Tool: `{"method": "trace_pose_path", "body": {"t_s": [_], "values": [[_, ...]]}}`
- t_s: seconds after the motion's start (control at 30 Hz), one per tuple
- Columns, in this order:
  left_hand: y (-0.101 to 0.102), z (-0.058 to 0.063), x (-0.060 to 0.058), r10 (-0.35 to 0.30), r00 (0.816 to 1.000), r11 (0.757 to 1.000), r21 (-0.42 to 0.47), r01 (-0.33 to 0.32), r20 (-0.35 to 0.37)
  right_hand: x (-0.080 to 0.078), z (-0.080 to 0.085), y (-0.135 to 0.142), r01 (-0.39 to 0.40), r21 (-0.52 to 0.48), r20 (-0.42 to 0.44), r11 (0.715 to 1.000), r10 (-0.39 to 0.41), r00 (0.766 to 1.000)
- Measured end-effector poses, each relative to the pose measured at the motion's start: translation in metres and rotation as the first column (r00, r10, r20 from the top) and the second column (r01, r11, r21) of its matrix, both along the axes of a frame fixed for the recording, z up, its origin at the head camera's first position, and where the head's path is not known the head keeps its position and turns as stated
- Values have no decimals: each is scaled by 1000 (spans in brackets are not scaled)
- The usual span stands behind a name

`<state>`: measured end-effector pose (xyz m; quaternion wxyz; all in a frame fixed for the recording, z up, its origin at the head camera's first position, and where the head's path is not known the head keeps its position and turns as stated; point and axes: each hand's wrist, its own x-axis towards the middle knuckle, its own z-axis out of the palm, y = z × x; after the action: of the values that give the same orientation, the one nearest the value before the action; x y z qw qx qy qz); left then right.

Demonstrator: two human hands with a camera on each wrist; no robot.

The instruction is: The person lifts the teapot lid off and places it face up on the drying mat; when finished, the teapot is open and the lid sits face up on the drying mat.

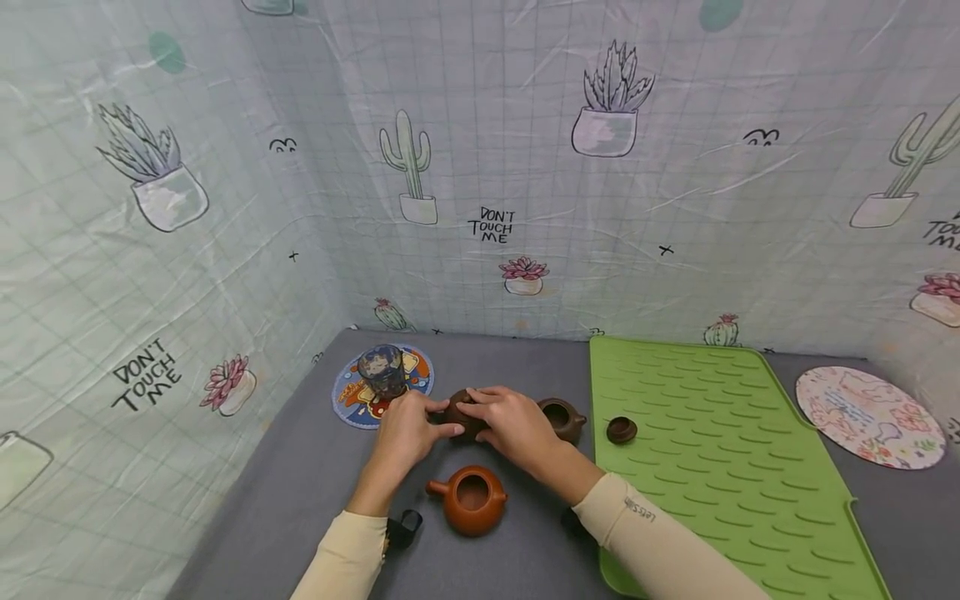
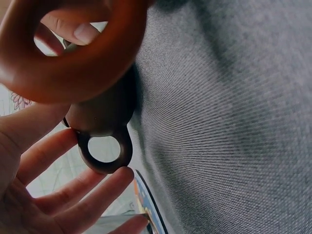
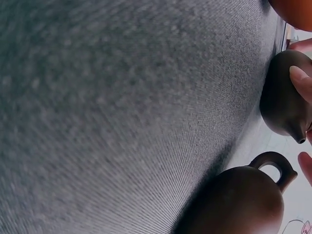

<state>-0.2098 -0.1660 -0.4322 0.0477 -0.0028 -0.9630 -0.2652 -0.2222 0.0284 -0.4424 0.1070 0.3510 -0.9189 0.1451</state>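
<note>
My left hand and right hand meet around a small dark brown teapot. In the left wrist view its ring handle points toward my left fingers, which hold it around the handle and body. My right fingers grip it from above, largely hiding its top. Its short spout faces my right side. An orange-brown clay teapot with an uncovered mouth stands nearer me. Beyond my right wrist is a second dark brown teapot, its mouth uncovered too.
A green ridged mat lies at right, with a small brown lid on it. At back left, a dark glass stands on a colourful round coaster. Far right lies a pink patterned mat. A patterned curtain borders the grey table.
</note>
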Motion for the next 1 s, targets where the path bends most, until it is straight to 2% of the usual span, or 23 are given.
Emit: {"method": "trace_pose_path", "body": {"t_s": [0.23, 0.43, 0.8, 1.0], "values": [[0, -2, 0, 7, 1000, 1000, 7, -7, 3, -3, 5, 2, -24, 22, 20, 999, 24, 1000], [0, -2, 0, 16, 1000, 1000, 10, -16, 6, -3, 4, 3, -34, -5, 39, 999, 34, 999], [1, -2, -1, 10, 1000, 1000, 5, -10, -12, -5, 1, 6, -47, -45, 14, 998, 48, 999], [2, -2, -2, 12, 1000, 1000, 0, -12, -6, -6, 8, 8, -71, -84, -16, 994, 70, 997]]}}
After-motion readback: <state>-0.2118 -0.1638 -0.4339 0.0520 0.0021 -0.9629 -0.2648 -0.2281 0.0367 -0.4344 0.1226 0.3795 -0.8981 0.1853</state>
